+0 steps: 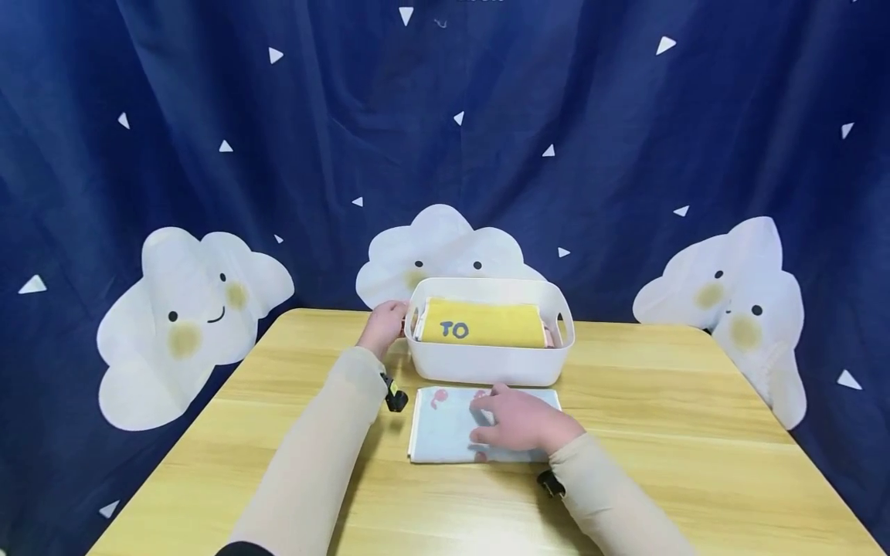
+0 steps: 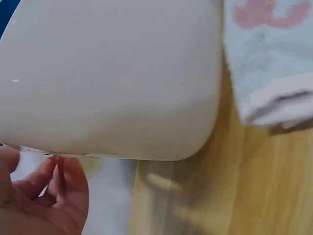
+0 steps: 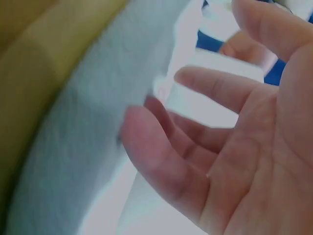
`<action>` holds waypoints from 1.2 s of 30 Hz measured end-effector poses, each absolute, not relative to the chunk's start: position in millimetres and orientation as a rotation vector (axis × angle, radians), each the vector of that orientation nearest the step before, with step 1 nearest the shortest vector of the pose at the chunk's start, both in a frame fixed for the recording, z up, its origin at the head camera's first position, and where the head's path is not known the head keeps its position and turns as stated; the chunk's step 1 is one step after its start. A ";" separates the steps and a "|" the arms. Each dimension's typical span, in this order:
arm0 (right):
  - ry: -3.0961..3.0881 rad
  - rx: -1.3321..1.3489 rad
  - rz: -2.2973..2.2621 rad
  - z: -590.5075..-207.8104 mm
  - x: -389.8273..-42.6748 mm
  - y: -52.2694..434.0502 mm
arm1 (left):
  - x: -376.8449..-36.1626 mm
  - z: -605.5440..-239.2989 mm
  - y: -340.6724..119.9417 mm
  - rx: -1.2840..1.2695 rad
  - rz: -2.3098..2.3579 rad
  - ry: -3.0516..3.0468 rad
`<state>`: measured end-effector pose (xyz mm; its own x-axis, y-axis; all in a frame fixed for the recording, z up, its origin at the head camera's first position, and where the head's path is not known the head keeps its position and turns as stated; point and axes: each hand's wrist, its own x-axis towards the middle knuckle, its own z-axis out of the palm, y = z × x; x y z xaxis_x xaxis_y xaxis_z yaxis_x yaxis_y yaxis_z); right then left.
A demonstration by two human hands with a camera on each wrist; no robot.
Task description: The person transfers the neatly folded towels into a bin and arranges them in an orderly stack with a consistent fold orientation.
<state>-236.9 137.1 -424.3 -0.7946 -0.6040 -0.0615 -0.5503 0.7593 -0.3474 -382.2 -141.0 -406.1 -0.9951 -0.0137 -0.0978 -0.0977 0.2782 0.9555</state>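
A white plastic basket with handle openings at both ends stands toward the far side of the table. My left hand holds its left end at the handle; in the left wrist view the fingers curl up against the basket's edge. Inside the basket lies a folded yellow cloth with "TO" on it. A folded light-blue towel with pink figures lies flat just in front of the basket. Over its right half is my right hand, fingers spread and loosely bent, thumb low over the cloth.
The wooden table extends to both sides of the basket and the towel. Behind it hangs a dark blue curtain with white clouds and triangles. Something pink shows beside the yellow cloth in the basket.
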 end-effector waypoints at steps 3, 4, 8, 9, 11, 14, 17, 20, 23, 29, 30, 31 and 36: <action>2.768 -0.954 -0.525 -421.2 -238.7 147.9 | -375.3 -409.3 -143.2 -0.057 1.849 2.551; 2.772 -0.956 -0.541 -420.1 -239.3 151.8 | -373.0 -410.1 -143.9 -0.042 1.837 2.586; 2.808 -0.907 -0.624 -415.0 -241.8 169.6 | -359.3 -409.5 -144.6 0.017 1.762 2.715; 2.812 -0.883 -0.652 -412.7 -241.7 174.1 | -354.7 -408.9 -144.8 0.032 1.739 2.744; 2.806 -0.813 -0.712 -408.7 -241.7 183.0 | -345.3 -408.9 -145.8 0.055 1.683 2.806; 2.810 -0.737 -0.755 -403.4 -242.1 195.0 | -328.0 -408.5 -146.0 0.091 1.553 2.922; 2.821 -0.685 -0.745 -402.2 -244.3 205.6 | -308.3 -408.8 -143.1 0.117 1.398 3.014; 2.850 -0.665 -0.694 -403.5 -247.0 216.0 | -292.6 -412.0 -139.1 0.127 1.235 3.049; 2.860 -0.630 -0.663 -405.1 -248.8 225.5 | -281.6 -415.0 -135.9 0.169 1.065 3.037; 2.880 -0.534 -0.627 -407.8 -247.6 239.8 | -271.4 -419.4 -133.0 0.281 0.746 2.987; 2.879 -0.515 -0.623 -408.8 -247.2 241.3 | -269.8 -419.5 -132.6 0.285 0.707 2.972; 2.874 -0.494 -0.622 -409.9 -246.9 242.2 | -268.2 -419.7 -132.2 0.287 0.674 2.958; 2.832 -0.404 -0.623 -417.3 -246.5 240.5 | -259.7 -418.4 -127.4 0.319 0.499 2.906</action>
<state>-246.5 240.5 -417.3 -0.9397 -0.3088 -0.1471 -0.2187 0.8730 -0.4360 -259.7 -127.4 -418.4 -0.9616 0.2388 -0.1356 0.1800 0.9209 0.3458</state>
